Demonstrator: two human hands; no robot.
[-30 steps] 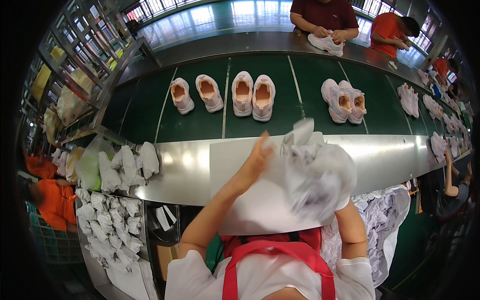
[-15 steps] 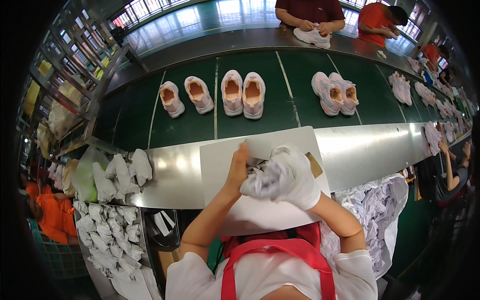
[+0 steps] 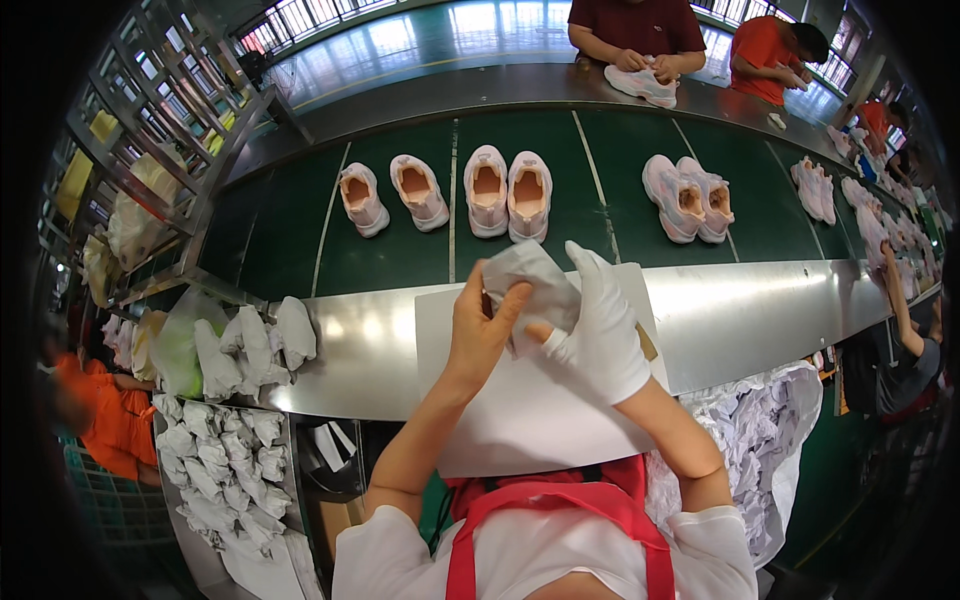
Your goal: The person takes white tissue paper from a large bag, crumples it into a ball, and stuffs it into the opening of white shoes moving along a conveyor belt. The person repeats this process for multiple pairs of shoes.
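Raised since half a second ago, the crumpled white paper (image 3: 540,280) is at the centre of my frame. Left to right, I see wrapped bundles (image 3: 225,460) at lower left, the bare left hand (image 3: 475,340) pinching that paper between thumb and fingers, the gloved right hand (image 3: 600,345) beside it, its grip impossible for me to tell, and crumpled sheets (image 3: 745,450) at lower right.

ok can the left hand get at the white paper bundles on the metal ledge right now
Probably yes: nothing visible stands between the left hand and the white paper bundles on the metal ledge. But it grips crumpled white paper, so it would likely have to let go first.
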